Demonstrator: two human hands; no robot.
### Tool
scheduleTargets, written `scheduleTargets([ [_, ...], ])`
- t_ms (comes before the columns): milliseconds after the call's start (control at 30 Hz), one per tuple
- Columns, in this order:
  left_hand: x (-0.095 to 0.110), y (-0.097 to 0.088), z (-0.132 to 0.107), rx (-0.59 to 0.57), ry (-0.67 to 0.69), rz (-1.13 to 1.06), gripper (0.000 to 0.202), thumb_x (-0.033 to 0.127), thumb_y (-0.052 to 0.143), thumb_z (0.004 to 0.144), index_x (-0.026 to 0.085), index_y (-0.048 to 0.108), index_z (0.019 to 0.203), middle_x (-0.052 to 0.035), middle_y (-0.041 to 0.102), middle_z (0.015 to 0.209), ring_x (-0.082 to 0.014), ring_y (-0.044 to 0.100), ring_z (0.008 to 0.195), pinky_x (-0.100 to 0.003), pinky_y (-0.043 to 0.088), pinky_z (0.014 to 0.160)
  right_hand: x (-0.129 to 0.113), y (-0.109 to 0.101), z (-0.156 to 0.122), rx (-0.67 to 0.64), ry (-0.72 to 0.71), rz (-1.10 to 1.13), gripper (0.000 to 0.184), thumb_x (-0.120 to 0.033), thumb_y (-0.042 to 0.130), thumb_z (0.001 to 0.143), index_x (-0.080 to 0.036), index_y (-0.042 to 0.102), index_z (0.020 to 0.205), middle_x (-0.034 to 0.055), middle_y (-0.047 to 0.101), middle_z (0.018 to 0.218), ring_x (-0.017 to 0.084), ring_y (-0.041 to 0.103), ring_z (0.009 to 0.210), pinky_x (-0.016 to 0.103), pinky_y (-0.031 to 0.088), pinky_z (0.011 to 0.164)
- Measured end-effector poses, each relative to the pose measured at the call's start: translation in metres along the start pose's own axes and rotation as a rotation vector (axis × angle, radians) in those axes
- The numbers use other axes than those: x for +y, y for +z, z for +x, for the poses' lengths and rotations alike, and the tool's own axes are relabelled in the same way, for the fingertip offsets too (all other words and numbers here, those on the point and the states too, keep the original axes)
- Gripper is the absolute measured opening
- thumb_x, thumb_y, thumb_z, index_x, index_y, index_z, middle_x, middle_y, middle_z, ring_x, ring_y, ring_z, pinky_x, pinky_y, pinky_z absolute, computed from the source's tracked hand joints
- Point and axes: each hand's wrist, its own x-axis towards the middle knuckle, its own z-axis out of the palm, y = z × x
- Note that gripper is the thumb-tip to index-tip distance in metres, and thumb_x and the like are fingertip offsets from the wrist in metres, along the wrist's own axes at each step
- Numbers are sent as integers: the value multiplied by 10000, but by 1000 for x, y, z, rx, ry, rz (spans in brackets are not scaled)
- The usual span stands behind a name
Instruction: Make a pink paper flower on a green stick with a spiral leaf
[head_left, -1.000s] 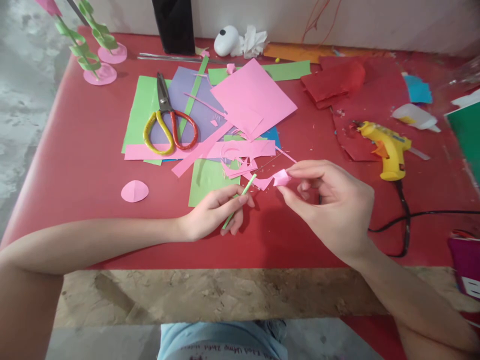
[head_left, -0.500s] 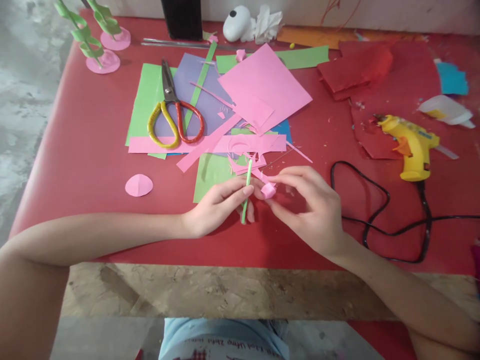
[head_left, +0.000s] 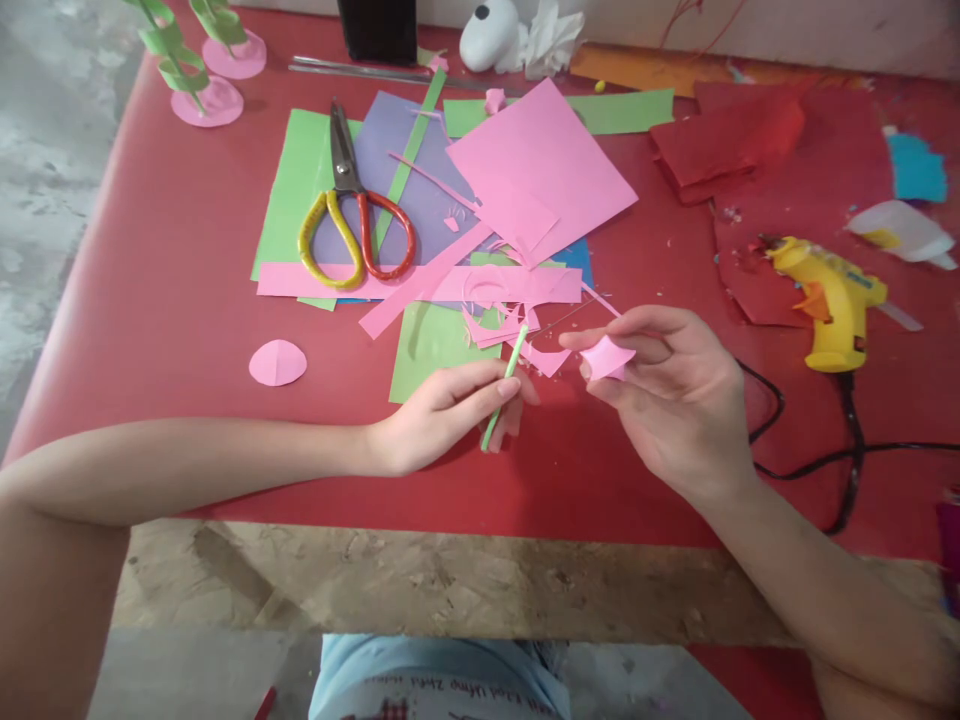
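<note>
My left hand [head_left: 442, 415] pinches a thin green paper stick [head_left: 506, 380] between thumb and fingers, tilted up to the right just above the red table [head_left: 165, 290]. My right hand [head_left: 667, 395] holds a small folded pink paper piece [head_left: 606, 358] at its fingertips, a short way right of the stick's tip. Both hands hover near the table's front edge, below a heap of coloured paper.
Scissors [head_left: 352, 215] with yellow and red handles lie on green, purple and pink sheets [head_left: 540, 170]. A pink paper circle [head_left: 277, 362] lies at the left. A yellow glue gun [head_left: 829, 300] with a black cord [head_left: 810, 465] sits right. Green spiral stems [head_left: 180, 60] stand far left.
My right hand has drawn back to the right with the pink piece, away from the stick. The stick's tip has tilted further right. The view shifted slightly.
</note>
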Motion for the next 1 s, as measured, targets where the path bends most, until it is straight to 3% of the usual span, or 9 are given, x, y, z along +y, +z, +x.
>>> scheduleTargets([
  [133,0,0,-1,-44,-43,-34,334,486,492,916,152,517,908,58,540,551,-59,523,477,-211,455,545,4,-1,1,-46,24,123,200,-302,728,774,-307,630,948,-27,715,845,133,672,716,271,552,626],
  [233,-1,0,-1,-52,-83,-80,302,467,519,903,172,464,934,76,531,526,-57,503,442,-201,438,495,3,0,-1,-14,24,95,197,-330,707,793,-316,659,984,-16,699,878,141,657,737,293,555,628],
  [300,-1,1,-1,-56,-97,-83,274,445,521,903,180,447,900,78,529,513,-55,489,428,-197,428,483,0,0,-3,29,-31,-39,215,-267,675,823,-313,676,1033,-2,691,926,136,646,760,292,556,643],
  [467,2,2,-1,-51,-127,-63,193,368,462,930,186,443,870,82,504,483,-49,445,397,-181,386,442,-7,-1,-4,135,-395,-588,442,-107,711,755,-302,689,1151,33,674,909,115,574,676,263,508,576],
  [567,4,2,-1,-63,-144,-56,148,316,446,932,187,443,861,83,490,473,-49,431,399,-180,384,442,-11,-2,-4,124,-463,-717,610,-91,743,709,-347,629,1251,47,664,937,115,547,626,292,480,545],
  [667,5,3,-1,-77,-137,-60,98,250,415,931,185,443,863,81,477,470,-49,419,403,-180,376,441,-15,-1,-5,140,-387,-729,636,-101,772,663,-371,642,1224,49,665,941,130,558,607,327,483,540],
  [800,6,3,-1,-85,-111,-60,88,218,408,923,185,435,846,82,461,474,-44,414,410,-175,372,442,-20,1,-5,189,-156,-717,444,-165,808,621,-270,725,1044,56,679,869,137,569,574,348,494,524],
  [867,6,3,-1,-89,-104,-56,83,210,414,919,186,430,841,83,459,478,-42,412,412,-172,373,440,-20,0,-5,199,-145,-713,375,-182,807,630,-245,734,993,53,678,846,140,581,585,352,500,537],
  [1000,6,3,0,-99,-86,-48,72,211,444,917,180,429,855,89,456,491,-38,411,417,-161,372,432,-18,-4,-8,129,-184,-747,409,-191,794,672,-274,719,1065,36,673,906,132,596,630,339,524,580],
])
